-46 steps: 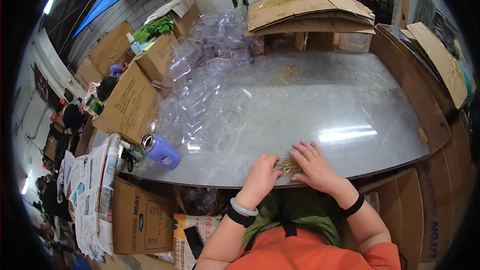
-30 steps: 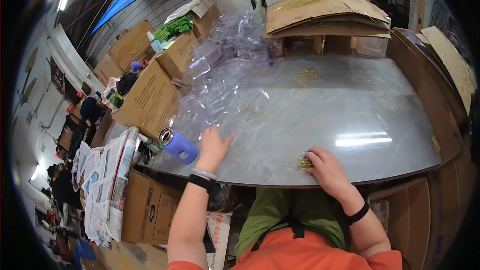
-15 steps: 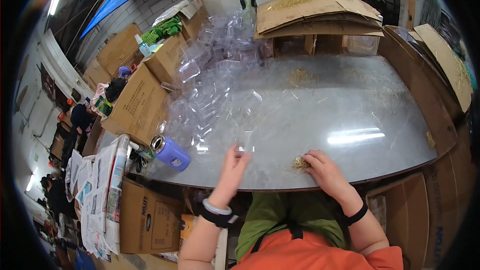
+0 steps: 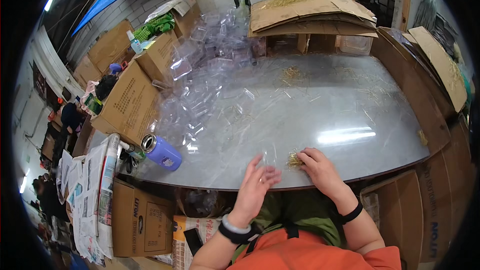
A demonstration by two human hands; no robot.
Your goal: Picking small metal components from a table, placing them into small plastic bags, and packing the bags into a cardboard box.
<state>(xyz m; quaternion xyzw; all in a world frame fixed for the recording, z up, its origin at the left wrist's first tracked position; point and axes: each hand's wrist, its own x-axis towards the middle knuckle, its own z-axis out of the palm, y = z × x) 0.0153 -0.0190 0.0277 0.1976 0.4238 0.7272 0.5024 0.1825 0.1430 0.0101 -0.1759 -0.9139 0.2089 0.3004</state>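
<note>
My right hand [image 4: 322, 169] rests near the table's front edge, its thumb and fingers closed on a small bunch of thin golden sticks [image 4: 294, 159]. What the sticks are made of cannot be made out. To its left, my left hand [image 4: 256, 186] is held palm inward with its fingers apart and slightly blurred. Just beyond those fingertips is a small clear plastic box [image 4: 270, 156], faint against the grey tabletop [image 4: 300, 115]. No grip on that box shows. A heap of similar clear plastic boxes [image 4: 195, 90] covers the table's left side.
An open purple bottle [image 4: 162, 153] stands at the front left, beside cardboard boxes [image 4: 129, 104]. More golden sticks [image 4: 292, 75] lie scattered toward the back. A cardboard shelf [image 4: 312, 17] spans the far edge, and cardboard walls [image 4: 417, 95] line the right side.
My left hand has moved right, toward my right hand, and a small clear box now shows beside the golden sticks. My right hand stays at the bunch. The whole view has shifted slightly.
</note>
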